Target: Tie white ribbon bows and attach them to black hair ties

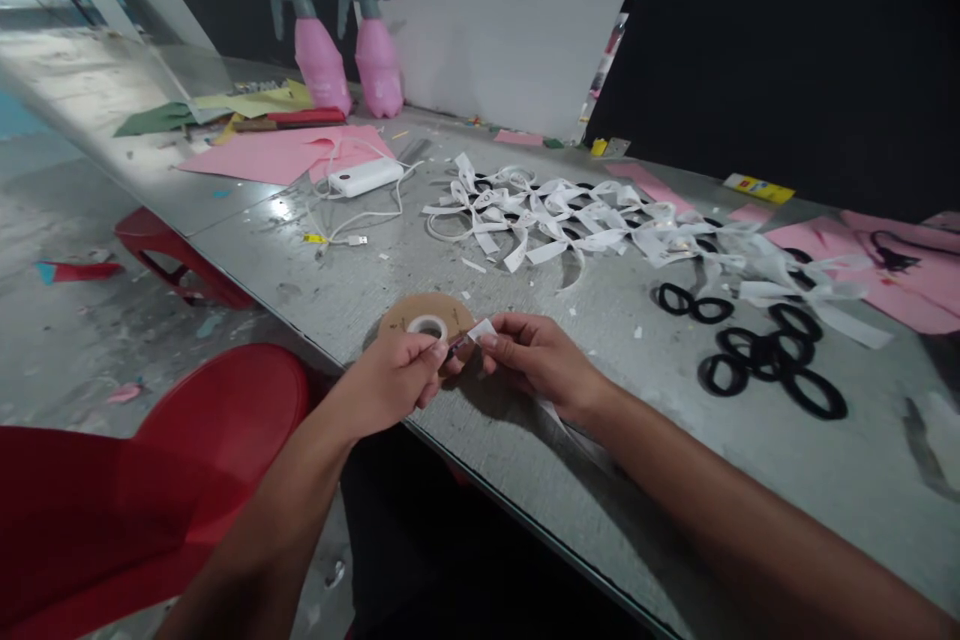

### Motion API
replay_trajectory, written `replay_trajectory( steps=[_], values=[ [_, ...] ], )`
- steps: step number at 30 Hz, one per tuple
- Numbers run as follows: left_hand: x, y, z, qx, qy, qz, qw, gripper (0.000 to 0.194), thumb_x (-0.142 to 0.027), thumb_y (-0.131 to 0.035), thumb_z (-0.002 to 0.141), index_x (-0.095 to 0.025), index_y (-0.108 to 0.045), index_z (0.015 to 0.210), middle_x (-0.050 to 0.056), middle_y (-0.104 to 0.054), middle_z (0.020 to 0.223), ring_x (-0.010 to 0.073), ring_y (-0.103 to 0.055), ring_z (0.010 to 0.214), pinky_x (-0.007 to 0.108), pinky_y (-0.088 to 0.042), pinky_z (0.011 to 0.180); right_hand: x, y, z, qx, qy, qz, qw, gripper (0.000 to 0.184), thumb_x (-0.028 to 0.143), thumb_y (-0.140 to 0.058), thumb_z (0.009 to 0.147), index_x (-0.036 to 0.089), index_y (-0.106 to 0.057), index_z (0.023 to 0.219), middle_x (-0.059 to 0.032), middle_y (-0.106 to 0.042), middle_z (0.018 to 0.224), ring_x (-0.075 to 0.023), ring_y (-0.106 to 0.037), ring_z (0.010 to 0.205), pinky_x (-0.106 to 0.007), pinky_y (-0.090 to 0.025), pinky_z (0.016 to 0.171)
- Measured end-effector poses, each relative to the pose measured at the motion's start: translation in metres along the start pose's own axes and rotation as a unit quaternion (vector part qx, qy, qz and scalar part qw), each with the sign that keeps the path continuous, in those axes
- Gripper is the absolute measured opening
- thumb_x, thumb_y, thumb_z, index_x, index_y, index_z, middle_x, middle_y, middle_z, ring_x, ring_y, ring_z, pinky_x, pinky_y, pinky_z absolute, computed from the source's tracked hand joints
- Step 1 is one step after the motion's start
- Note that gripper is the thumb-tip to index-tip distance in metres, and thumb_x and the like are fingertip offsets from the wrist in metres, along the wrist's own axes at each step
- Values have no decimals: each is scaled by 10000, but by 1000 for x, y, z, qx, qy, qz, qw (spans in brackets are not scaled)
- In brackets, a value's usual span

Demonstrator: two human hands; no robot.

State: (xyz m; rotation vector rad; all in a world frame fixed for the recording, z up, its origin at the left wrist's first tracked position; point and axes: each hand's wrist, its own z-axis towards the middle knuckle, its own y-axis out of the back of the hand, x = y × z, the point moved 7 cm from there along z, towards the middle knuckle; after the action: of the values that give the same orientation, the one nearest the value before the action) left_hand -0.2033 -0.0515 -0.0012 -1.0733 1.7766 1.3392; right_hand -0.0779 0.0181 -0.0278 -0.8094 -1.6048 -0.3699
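My left hand (397, 378) and my right hand (536, 360) meet over the near edge of a grey metal table (525, 440). Both pinch a small piece of white ribbon (480, 330) between fingertips; a dark small thing sits between the fingers and I cannot make it out. A strip of ribbon trails back under my right wrist. Just beyond the hands lies a flat brown ribbon spool (426, 317). Farther back is a heap of white ribbon bows (555, 215). To the right lie several black elastic rings (765, 355).
A white power bank with cable (364, 178), pink paper sheets (270, 155) and two pink spray bottles (349, 45) are at the back left. More pink paper (877, 265) lies far right. Red plastic stools (187, 440) stand left of the table.
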Motion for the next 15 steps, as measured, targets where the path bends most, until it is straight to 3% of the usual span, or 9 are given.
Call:
replay_trajectory(
  steps=[5,15],
  values=[
    [0,0,0,-10,-10,10,1000,385,-394,-366,949,-170,-517,674,-33,-473,507,81,-396,446,215,-302,457,1,0,1,-24,10,-5,1000,366,504,-738,744,165,-602,724,48,-552,601,-35,-313,421,-228,-166,405],
    [6,-3,0,-11,1,-15,1000,357,-400,-346,955,-175,-506,729,-56,-397,517,85,-348,450,225,-277,450,3,4,2,-74,67,-87,991,416,575,-655,793,174,-592,706,55,-479,556,-73,-363,490,-233,-249,476]
  ],
)
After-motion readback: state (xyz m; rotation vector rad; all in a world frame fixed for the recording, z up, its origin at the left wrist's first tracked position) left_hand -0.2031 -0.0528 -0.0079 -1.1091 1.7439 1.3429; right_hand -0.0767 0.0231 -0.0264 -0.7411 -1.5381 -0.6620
